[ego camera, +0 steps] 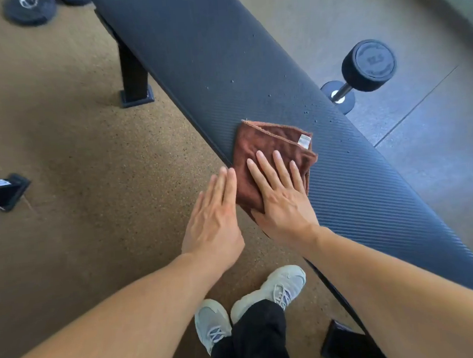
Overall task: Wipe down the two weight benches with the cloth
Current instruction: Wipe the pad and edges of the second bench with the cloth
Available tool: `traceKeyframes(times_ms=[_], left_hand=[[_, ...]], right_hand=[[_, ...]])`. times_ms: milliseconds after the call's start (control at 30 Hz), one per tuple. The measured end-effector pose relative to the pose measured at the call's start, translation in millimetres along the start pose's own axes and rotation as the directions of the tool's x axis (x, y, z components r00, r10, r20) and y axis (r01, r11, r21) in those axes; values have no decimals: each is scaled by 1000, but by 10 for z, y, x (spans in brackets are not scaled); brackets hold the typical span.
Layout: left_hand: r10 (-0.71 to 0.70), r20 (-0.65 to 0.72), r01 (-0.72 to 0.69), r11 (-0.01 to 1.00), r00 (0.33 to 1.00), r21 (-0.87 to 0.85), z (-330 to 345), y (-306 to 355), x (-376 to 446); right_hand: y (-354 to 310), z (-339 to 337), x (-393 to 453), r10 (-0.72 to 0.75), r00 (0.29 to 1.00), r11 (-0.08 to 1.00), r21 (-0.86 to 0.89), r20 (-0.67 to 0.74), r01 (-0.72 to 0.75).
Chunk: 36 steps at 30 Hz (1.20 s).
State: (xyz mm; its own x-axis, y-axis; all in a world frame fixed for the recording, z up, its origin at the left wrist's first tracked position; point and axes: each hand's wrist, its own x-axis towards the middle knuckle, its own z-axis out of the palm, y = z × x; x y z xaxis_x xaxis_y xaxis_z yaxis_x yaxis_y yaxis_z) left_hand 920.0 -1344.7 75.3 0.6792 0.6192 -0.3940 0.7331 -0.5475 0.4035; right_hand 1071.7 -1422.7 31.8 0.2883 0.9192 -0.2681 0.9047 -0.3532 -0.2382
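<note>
A long black ribbed weight bench (222, 55) runs diagonally from the top left to the bottom right. Small water droplets dot its pad near the middle. A folded brown cloth (275, 146) with a white tag lies on the pad at its near edge. My right hand (281, 198) lies flat on the cloth, fingers spread, pressing it down. My left hand (215, 219) hovers flat just left of the cloth, beside the bench edge, fingers together and straight, holding nothing. A second bench shows only as a black foot (5, 191) at the left edge.
A black dumbbell (361, 71) lies on the grey floor behind the bench. Weight plates (29, 10) rest at the top left. A bench leg (133, 77) stands on the brown speckled floor. My two shoes (248, 302) are below, near another bench foot (342, 341).
</note>
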Motion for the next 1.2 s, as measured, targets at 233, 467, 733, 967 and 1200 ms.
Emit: traceKeyframes(times_ms=[233, 467, 733, 967, 1200], left_hand=[[134, 82, -157, 894, 988, 420, -382, 64, 575], [61, 212, -184, 755, 975, 629, -530, 350, 1286], [187, 298, -340, 703, 936, 625, -670, 73, 1371], [361, 237, -425, 843, 902, 331, -538, -407, 1357], [462, 192, -499, 820, 866, 279, -891, -1073, 1603]], right_hand=[[75, 212, -1136, 252, 968, 966, 61, -17, -250], [163, 207, -1164, 296, 955, 949, 109, 21, -296], [-2, 104, -498, 359, 933, 931, 78, -33, -356], [-108, 46, -62, 333, 942, 943, -6, 49, -333], [-413, -129, 642, 242, 966, 968, -87, 86, -235]])
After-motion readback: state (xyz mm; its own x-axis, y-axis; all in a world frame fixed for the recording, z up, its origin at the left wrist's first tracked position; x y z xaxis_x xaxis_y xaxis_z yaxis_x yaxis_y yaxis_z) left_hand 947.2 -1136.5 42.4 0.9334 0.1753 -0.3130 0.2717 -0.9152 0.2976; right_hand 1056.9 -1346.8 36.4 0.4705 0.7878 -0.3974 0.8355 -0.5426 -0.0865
